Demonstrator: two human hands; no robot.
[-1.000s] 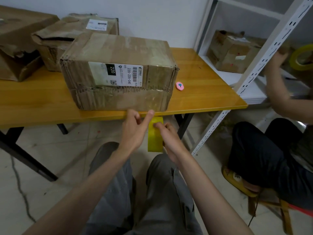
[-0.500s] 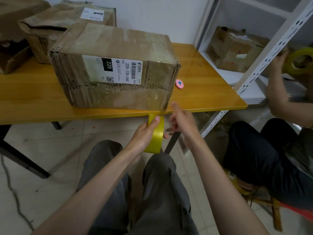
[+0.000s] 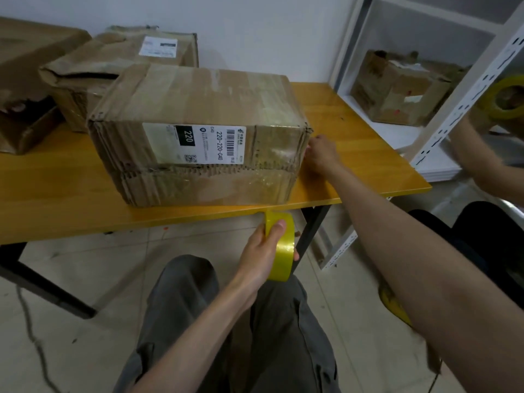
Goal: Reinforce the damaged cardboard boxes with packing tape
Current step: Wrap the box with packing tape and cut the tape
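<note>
Nearest, the left hand (image 3: 259, 258) grips a yellow roll of packing tape (image 3: 279, 245) just below the near edge of the orange wooden counter (image 3: 56, 199). Farther, the right hand (image 3: 321, 157) touches the right end of the crumpled brown cardboard box with a white label (image 3: 198, 134) on the counter; its fingers are hidden, so their state is unclear.

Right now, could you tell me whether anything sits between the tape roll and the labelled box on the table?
Only the table's front edge: the left hand holds the tape roll just below it, while the box sits above. The right hand touches the box's right end.
</note>
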